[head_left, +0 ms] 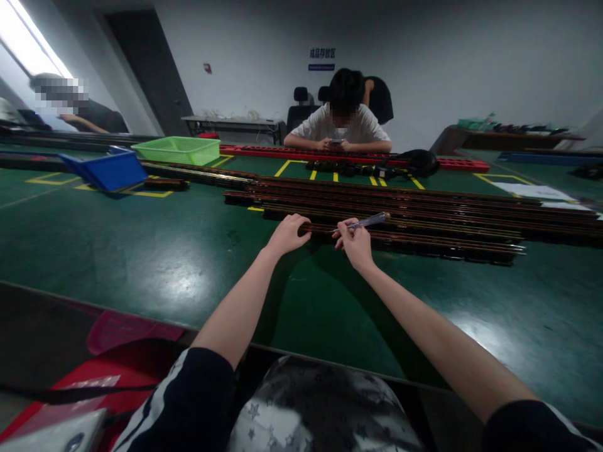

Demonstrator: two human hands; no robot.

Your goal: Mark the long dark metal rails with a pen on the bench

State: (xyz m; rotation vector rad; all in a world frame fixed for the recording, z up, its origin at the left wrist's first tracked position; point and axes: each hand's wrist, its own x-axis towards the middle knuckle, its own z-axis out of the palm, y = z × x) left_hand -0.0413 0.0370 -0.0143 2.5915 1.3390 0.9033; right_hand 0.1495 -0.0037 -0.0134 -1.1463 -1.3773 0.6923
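Observation:
Long dark strips with copper-coloured edges [452, 242] lie side by side across the green table [188, 251]. My left hand [288, 235] curls round the left end of the nearest strip, its thumb and fingers at the two sides. Just to the right, my right hand [354, 242] is closed on a slim screwdriver-like tool [374, 220] with a clear handle. The handle points up to the right, and the thin tip points left towards the strip between my hands. Whether the tip touches the strip cannot be made out.
A blue bin [115, 171] and a green basket [181, 150] stand at the back left. Behind the strips lie a black cable coil [419, 163] and a red rail [464, 164]. Across the table sits a person [342, 122]; papers [537, 191] lie at the right.

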